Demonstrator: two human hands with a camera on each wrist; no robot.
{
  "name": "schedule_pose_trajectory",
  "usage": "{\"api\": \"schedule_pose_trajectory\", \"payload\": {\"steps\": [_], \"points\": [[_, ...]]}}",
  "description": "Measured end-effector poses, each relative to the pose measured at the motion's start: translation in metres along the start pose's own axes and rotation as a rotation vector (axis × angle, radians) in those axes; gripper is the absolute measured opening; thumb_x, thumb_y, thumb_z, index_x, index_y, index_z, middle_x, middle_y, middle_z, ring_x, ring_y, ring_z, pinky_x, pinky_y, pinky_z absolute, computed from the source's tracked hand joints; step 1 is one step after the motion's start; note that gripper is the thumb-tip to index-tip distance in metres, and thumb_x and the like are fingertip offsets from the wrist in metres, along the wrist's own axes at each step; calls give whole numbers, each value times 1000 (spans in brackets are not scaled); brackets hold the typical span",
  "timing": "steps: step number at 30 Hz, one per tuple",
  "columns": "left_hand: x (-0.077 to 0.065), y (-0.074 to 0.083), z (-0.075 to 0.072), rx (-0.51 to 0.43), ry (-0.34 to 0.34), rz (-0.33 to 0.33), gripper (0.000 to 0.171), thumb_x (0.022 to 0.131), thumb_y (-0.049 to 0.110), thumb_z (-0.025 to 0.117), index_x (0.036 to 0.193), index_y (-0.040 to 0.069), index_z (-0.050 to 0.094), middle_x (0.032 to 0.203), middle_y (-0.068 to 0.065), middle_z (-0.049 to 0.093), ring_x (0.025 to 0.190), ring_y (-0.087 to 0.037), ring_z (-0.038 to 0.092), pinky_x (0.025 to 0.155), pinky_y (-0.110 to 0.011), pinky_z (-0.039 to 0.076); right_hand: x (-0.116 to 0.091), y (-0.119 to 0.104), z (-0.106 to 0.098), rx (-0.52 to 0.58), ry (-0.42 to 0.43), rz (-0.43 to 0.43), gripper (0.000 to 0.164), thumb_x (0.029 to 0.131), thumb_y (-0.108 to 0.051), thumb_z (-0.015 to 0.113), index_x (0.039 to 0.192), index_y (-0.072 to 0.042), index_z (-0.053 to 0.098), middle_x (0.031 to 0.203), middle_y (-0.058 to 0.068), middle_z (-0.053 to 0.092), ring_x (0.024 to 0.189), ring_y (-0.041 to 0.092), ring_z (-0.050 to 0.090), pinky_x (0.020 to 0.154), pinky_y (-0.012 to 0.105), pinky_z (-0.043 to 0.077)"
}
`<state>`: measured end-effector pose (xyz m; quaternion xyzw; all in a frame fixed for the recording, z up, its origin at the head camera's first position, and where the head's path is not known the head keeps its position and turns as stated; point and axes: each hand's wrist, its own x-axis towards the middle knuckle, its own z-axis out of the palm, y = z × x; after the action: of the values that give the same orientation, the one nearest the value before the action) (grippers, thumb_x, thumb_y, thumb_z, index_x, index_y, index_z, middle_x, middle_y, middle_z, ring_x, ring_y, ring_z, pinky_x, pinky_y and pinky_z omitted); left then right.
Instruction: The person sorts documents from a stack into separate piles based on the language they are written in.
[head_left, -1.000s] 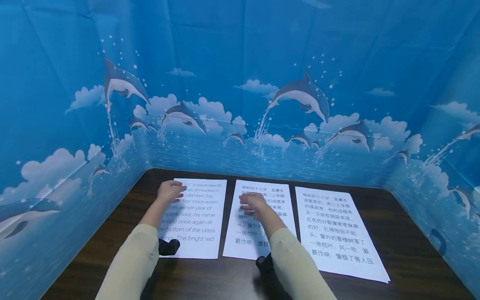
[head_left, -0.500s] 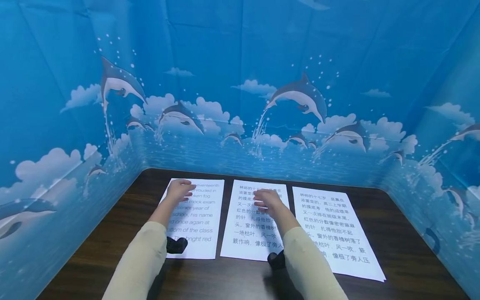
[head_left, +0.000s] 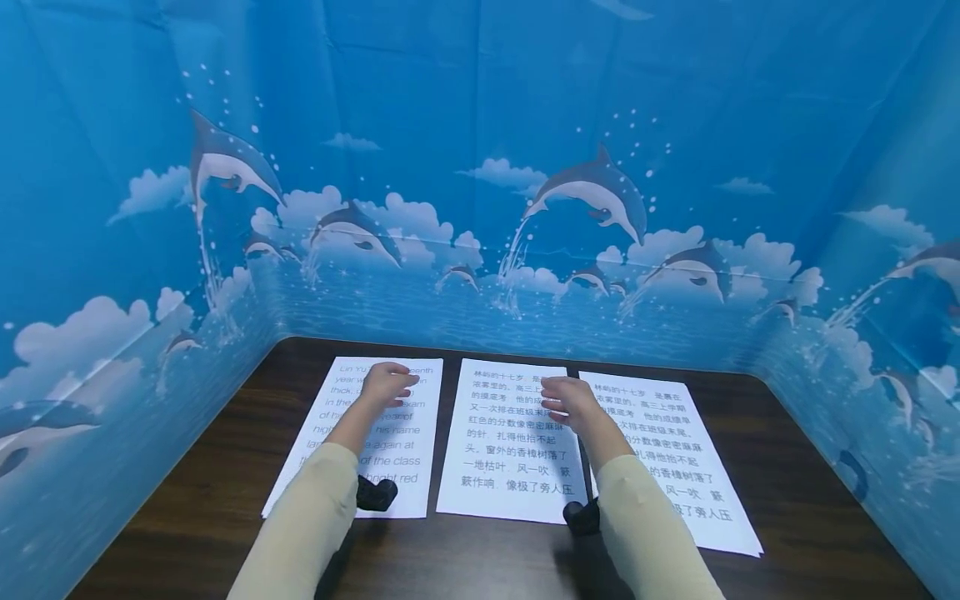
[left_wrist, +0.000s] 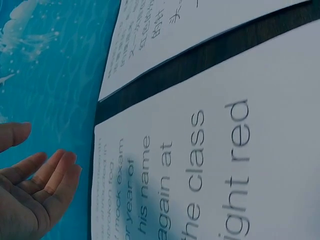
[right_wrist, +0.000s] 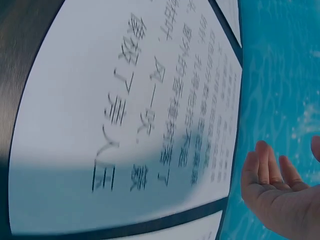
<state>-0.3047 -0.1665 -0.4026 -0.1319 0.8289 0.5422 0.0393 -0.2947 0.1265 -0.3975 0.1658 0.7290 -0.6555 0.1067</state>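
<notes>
My left hand (head_left: 386, 385) hovers over the left sheet (head_left: 408, 492), printed with English text, and covers some of its words. Its fingers are relaxed and slightly bent, with nothing between them, as the left wrist view shows of the same hand (left_wrist: 37, 192). Over the gap between the middle sheet (head_left: 495, 500) and the right sheet (head_left: 712, 475), both with Chinese characters, is my right hand (head_left: 573, 402). In the right wrist view that hand (right_wrist: 280, 195) has loosely extended fingers and holds nothing. Shadows fall on the paper under both hands.
The papers lie side by side on a dark wooden table (head_left: 480, 567). A blue curtain (head_left: 420, 100) with dolphins and clouds stands around the table's back and sides. A black wrist mount (head_left: 377, 494) sits at the left cuff, another mount (head_left: 582, 517) at the right.
Both hands have moved to the right: the left across the English sheet, the right from the middle sheet toward the right one. The papers appear unmoved, though the head view has shifted slightly.
</notes>
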Motion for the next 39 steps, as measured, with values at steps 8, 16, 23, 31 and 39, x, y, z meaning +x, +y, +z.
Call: {"api": "schedule_pose_trajectory", "payload": {"steps": [8, 16, 23, 31, 39], "points": [[-2, 7, 23, 19, -4, -8, 40, 79, 19, 60, 112, -1, 49, 108, -19, 50, 92, -30, 55, 73, -36, 47, 2, 4, -22, 30, 38, 18, 47, 84, -21, 52, 124, -1, 39, 114, 18, 47, 102, 30, 49, 84, 39, 40], [-9, 4, 43, 56, -22, -21, 40, 78, 18, 61, 110, -3, 50, 101, -18, 52, 86, -28, 55, 68, -34, 48, -3, 9, -33, 20, 96, 61, 50, 83, -20, 54, 126, 1, 36, 114, 19, 45, 100, 29, 49, 84, 38, 40], [-12, -4, 54, 75, -54, -34, 43, 75, 18, 62, 110, -4, 49, 100, -18, 52, 86, -27, 56, 66, -32, 48, 2, 22, -42, 40, 134, 117, 51, 83, -18, 53, 126, 2, 34, 112, 21, 47, 103, 33, 47, 84, 41, 40], [-12, -10, 63, 67, -56, -51, 39, 74, 16, 63, 106, -4, 51, 94, -16, 53, 79, -24, 56, 60, -29, 48, 4, 34, -44, 12, 170, 175, 49, 82, -17, 55, 123, 4, 37, 109, 22, 49, 99, 33, 49, 79, 39, 43], [-15, -13, 69, 34, -55, -48, 39, 75, 17, 63, 106, -4, 51, 91, -14, 55, 80, -24, 57, 63, -31, 49, 2, 39, -43, -1, 169, 177, 49, 84, -15, 53, 124, 6, 34, 108, 24, 49, 97, 33, 51, 75, 39, 45]]}}
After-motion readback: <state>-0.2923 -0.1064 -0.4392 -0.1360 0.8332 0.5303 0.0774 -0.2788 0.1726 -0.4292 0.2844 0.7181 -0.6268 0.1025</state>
